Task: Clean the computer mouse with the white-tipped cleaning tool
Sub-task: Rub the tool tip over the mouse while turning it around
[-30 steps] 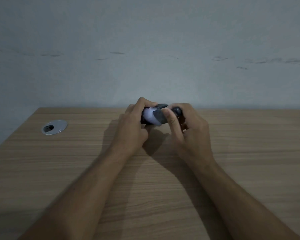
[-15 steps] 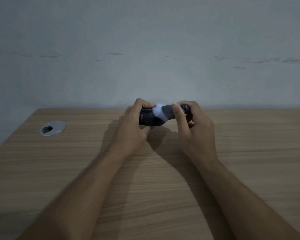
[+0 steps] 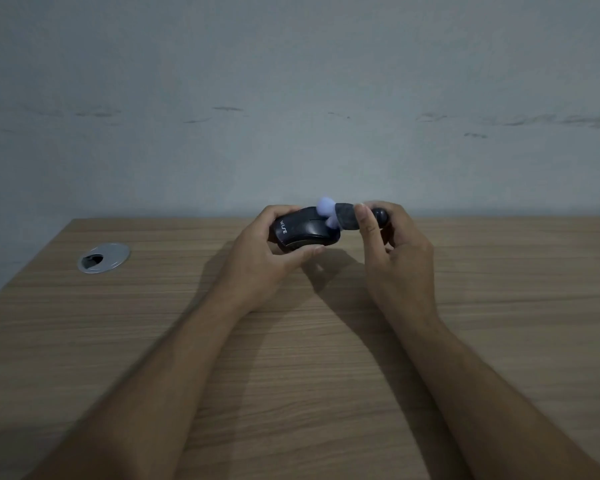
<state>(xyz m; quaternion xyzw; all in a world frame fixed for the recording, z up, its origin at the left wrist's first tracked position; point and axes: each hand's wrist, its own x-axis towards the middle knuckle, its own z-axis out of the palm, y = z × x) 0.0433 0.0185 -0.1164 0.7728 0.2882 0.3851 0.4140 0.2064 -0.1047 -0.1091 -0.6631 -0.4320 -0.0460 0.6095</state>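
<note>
We see a pale grey wall (image 3: pixel 298 81) filling the upper half of the view, marked with a few dark scuffs, and below it a wood-grain bench (image 3: pixel 153 341) that runs toward us. Both of our bare forearms reach out over the bench and meet near its far edge, just in front of the wall. Set into the bench at the far left, well apart from the hands, is a round silver cable grommet (image 3: pixel 103 257) with a dark opening. Our left hand (image 3: pixel 264 258) is wrapped around a black computer mouse (image 3: pixel 303 230), fingers curled over its far side and thumb pressed along its near lower edge, holding it lifted above the bench with its shadow below; white lettering shows on the end of the mouse nearest the palm. Our right hand (image 3: pixel 392 251) is closed on a dark cleaning tool (image 3: pixel 352 216), pinching its grey body between thumb and fingers, with the rounded dark end sticking out by the knuckles. The tool lies roughly level, pointing left. Its white tip (image 3: pixel 326 206) touches the top right of the mouse, and the tip looks slightly blurred.
</note>
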